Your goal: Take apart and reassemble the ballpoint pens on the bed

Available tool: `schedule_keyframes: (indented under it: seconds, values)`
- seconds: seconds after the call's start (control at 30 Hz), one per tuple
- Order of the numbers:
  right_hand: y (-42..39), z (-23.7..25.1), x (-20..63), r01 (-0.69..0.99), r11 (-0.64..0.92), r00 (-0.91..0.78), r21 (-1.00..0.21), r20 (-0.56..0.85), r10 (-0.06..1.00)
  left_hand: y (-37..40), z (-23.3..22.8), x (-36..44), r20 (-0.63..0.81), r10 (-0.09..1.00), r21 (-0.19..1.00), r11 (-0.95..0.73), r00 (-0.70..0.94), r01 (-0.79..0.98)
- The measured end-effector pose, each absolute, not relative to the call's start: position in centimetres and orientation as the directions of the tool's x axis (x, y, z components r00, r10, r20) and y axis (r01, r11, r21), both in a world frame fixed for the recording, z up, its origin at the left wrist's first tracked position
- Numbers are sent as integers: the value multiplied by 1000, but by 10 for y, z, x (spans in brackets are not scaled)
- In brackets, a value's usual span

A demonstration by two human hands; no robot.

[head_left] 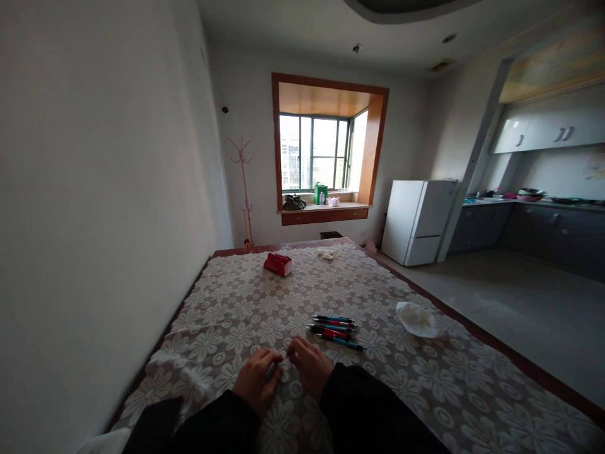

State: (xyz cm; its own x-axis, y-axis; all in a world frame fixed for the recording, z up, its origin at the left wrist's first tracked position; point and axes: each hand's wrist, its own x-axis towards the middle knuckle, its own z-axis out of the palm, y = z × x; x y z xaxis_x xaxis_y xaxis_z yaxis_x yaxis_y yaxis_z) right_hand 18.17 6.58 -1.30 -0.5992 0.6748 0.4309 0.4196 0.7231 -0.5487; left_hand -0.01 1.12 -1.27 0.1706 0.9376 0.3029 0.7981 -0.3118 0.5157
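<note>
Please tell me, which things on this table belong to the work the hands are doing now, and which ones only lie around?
In use:
- left hand and right hand, close together, pinching a thin pen-like item, hard to make out
- pile of pens, just beyond the right hand

Lying about:
- red packet, far end of the table
- crumpled white tissue, to the right
- small white scrap, far edge
</note>
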Motion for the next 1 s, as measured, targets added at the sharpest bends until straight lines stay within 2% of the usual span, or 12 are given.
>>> schedule_keyframes:
  seconds: [0.3, 0.77, 1.0]
  values:
    - [66, -7, 184, 451, 654, -494, -607, 441, 750, 11, -11, 2, 283, 947, 530, -287, 153, 798]
    - [58, 0, 186, 424, 794, -528, -435, 594, 608, 12, -11, 1, 326, 932, 482, -310, 161, 819]
    - [59, -5, 189, 422, 725, -488, -544, 537, 688, 11, -11, 1, 363, 918, 505, -339, 162, 794]
